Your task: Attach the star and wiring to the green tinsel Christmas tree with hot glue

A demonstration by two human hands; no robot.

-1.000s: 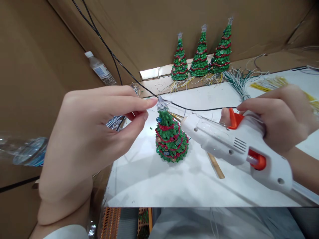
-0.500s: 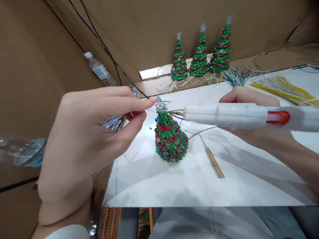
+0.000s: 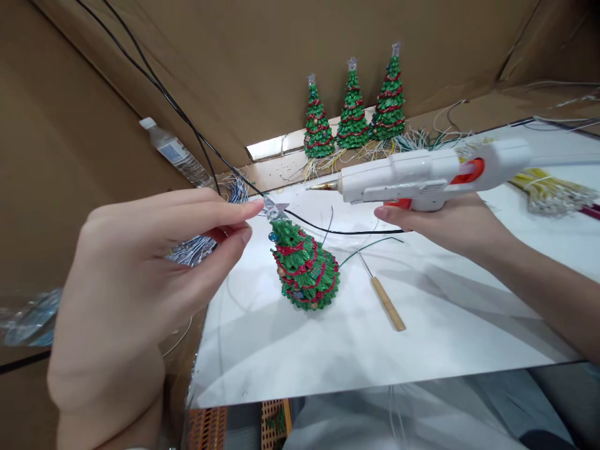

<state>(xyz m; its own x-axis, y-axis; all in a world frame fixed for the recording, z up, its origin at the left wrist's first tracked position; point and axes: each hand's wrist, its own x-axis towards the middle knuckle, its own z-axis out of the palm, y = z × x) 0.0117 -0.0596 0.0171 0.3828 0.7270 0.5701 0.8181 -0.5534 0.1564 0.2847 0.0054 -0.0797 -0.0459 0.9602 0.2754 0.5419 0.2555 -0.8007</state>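
A small green Christmas tree point(image 3: 304, 265) with red garlands stands on the white tabletop point(image 3: 422, 350). My left hand point(image 3: 140, 294) pinches a clear star point(image 3: 274, 208) between thumb and forefinger, right on the tree's tip. My right hand point(image 3: 440, 225) grips a white glue gun point(image 3: 422, 175) with orange parts. The gun is lifted to the right of the tree, its brass nozzle pointing left and well apart from the star.
Three finished trees point(image 3: 351, 112) stand at the back by the cardboard wall. A wooden-handled awl point(image 3: 384, 300) lies right of the tree. A black cable point(image 3: 328, 228) crosses the table. Wire bundles point(image 3: 539, 184) lie at the right, a plastic bottle point(image 3: 171, 150) at the left.
The glue gun has pulled away from the tree top, up and to the right. My left hand still holds the star on the tip. The camera has shifted a little.
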